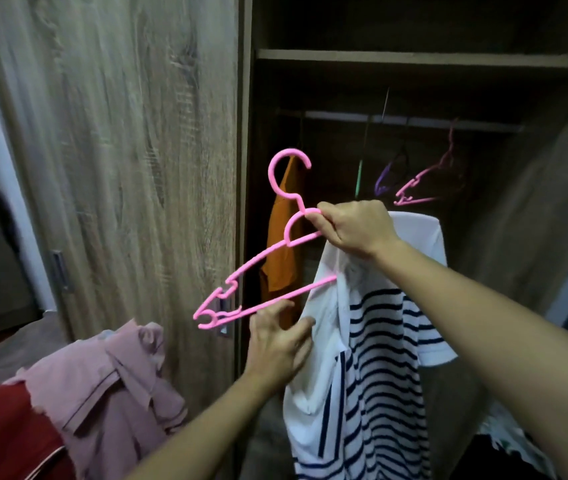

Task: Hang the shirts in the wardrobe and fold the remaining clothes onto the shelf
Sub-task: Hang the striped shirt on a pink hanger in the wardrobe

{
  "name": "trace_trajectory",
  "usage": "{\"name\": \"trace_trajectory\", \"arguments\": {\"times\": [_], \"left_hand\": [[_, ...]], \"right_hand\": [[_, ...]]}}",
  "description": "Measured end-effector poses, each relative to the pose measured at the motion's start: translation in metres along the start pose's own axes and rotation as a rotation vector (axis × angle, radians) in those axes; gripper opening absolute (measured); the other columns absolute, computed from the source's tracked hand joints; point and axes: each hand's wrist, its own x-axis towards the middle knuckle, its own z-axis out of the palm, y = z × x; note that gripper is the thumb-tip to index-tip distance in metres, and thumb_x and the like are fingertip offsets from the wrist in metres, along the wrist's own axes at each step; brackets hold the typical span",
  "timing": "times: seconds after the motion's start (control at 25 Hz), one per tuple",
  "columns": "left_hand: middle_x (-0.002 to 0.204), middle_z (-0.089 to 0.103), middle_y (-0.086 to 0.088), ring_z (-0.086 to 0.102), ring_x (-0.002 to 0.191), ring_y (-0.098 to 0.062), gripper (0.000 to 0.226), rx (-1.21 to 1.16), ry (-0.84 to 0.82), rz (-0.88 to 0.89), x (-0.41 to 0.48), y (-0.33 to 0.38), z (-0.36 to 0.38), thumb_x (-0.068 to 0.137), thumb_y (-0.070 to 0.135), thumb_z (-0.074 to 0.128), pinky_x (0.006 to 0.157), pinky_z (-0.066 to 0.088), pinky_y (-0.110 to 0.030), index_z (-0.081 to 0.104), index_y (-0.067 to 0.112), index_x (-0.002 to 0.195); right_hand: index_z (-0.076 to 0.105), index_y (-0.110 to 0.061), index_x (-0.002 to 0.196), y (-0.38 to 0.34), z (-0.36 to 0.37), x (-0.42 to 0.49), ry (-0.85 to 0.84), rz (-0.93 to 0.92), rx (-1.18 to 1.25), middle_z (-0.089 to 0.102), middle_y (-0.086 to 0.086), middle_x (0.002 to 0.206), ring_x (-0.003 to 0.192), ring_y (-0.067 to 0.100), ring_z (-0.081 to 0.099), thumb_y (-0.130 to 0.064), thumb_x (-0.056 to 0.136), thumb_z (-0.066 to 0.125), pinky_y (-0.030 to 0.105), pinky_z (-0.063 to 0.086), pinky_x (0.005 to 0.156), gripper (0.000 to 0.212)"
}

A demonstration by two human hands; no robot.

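My right hand (355, 228) grips the neck of a pink plastic hanger (262, 258), whose right arm is tucked inside a white shirt with navy stripes (379, 358). The shirt hangs down from the hanger in front of the open wardrobe. My left hand (277, 344) is just below the hanger's bottom bar, fingers spread, touching the shirt's white left edge. An orange shirt (282, 244) hangs on the wardrobe rail (414, 121) behind.
Empty purple (390, 174) and pink hangers (424, 185) hang on the rail. A wooden shelf (414, 58) runs above it. The closed wardrobe door (120, 168) stands at left. A dusty pink shirt (113, 386) and a red garment (2, 434) lie piled at lower left.
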Motion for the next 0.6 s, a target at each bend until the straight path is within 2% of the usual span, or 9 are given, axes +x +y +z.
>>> {"name": "trace_trajectory", "arguments": {"times": [0.08,0.12,0.16,0.2,0.24,0.28,0.4,0.48,0.6], "left_hand": [[0.140,0.021,-0.005,0.022,0.127,-0.027,0.029,0.025,-0.318,-0.283,-0.015,0.001,0.017,0.084,0.046,0.052,0.097,0.036,-0.055,0.055,0.041,0.112],[0.145,0.014,-0.002,0.016,0.132,-0.024,0.032,-0.066,-0.478,-0.425,-0.018,-0.007,0.021,0.086,0.047,0.054,0.105,0.028,-0.048,0.055,0.044,0.117],[0.146,0.018,-0.001,0.022,0.133,-0.020,0.036,-0.231,-0.605,-0.498,-0.018,-0.015,0.022,0.087,0.044,0.058,0.106,0.028,-0.033,0.054,0.042,0.122],[0.144,0.029,-0.001,0.037,0.127,-0.013,0.043,-0.433,-0.709,-0.521,-0.017,-0.022,0.025,0.086,0.038,0.062,0.099,0.032,-0.015,0.052,0.038,0.128],[0.140,0.040,0.001,0.049,0.113,-0.003,0.052,-0.572,-0.792,-0.530,-0.015,-0.026,0.025,0.085,0.031,0.067,0.088,0.034,-0.003,0.048,0.032,0.133],[0.133,0.048,0.004,0.055,0.100,0.003,0.060,-0.647,-0.818,-0.547,-0.011,-0.028,0.025,0.081,0.023,0.070,0.078,0.037,0.001,0.045,0.028,0.136],[0.109,0.060,0.004,0.059,0.081,-0.002,0.062,-0.742,-0.711,-0.724,0.010,-0.035,0.019,0.066,0.003,0.070,0.065,0.045,-0.006,0.055,0.025,0.121],[0.099,0.066,-0.007,0.059,0.072,-0.012,0.049,-0.792,-0.672,-0.785,0.024,-0.054,0.015,0.056,0.002,0.064,0.064,0.049,-0.023,0.065,0.023,0.100],[0.111,0.066,-0.007,0.062,0.090,-0.015,0.055,-0.670,-0.820,-0.690,0.047,-0.086,-0.002,0.051,0.014,0.066,0.075,0.054,-0.033,0.065,0.021,0.106]], "right_hand": [[0.057,-0.019,0.067,0.003,-0.008,0.003,0.070,0.039,0.035,0.059,0.001,0.048,0.041,0.025,0.057,-0.054,0.095,0.022,0.013,0.010,0.043,0.057],[0.058,-0.019,0.068,0.007,-0.013,0.004,0.106,0.065,0.048,0.060,0.003,0.050,0.044,0.028,0.059,-0.054,0.094,0.021,0.016,0.014,0.042,0.058],[0.060,-0.018,0.070,0.011,-0.019,0.004,0.121,0.095,0.062,0.061,0.004,0.051,0.047,0.030,0.060,-0.055,0.094,0.023,0.019,0.019,0.043,0.057],[0.061,-0.018,0.071,0.017,-0.024,0.003,0.118,0.124,0.077,0.061,0.006,0.053,0.049,0.031,0.061,-0.053,0.093,0.025,0.022,0.024,0.045,0.055],[0.061,-0.018,0.072,0.023,-0.028,0.000,0.119,0.143,0.083,0.062,0.006,0.053,0.051,0.032,0.061,-0.051,0.093,0.027,0.024,0.027,0.047,0.053],[0.061,-0.018,0.071,0.029,-0.031,-0.005,0.126,0.149,0.073,0.062,0.007,0.053,0.051,0.032,0.061,-0.051,0.093,0.027,0.024,0.028,0.047,0.053],[0.058,-0.017,0.068,0.049,-0.025,-0.028,0.120,0.147,-0.035,0.061,0.006,0.051,0.045,0.031,0.060,-0.056,0.095,0.017,0.022,0.029,0.045,0.063],[0.056,-0.015,0.065,0.059,-0.020,-0.048,0.071,0.148,-0.097,0.060,0.006,0.048,0.040,0.030,0.058,-0.057,0.095,0.013,0.020,0.027,0.044,0.068],[0.056,-0.016,0.063,0.066,-0.011,-0.077,-0.013,0.149,-0.165,0.060,0.003,0.048,0.036,0.027,0.057,-0.057,0.096,0.009,0.020,0.028,0.039,0.071]]}}
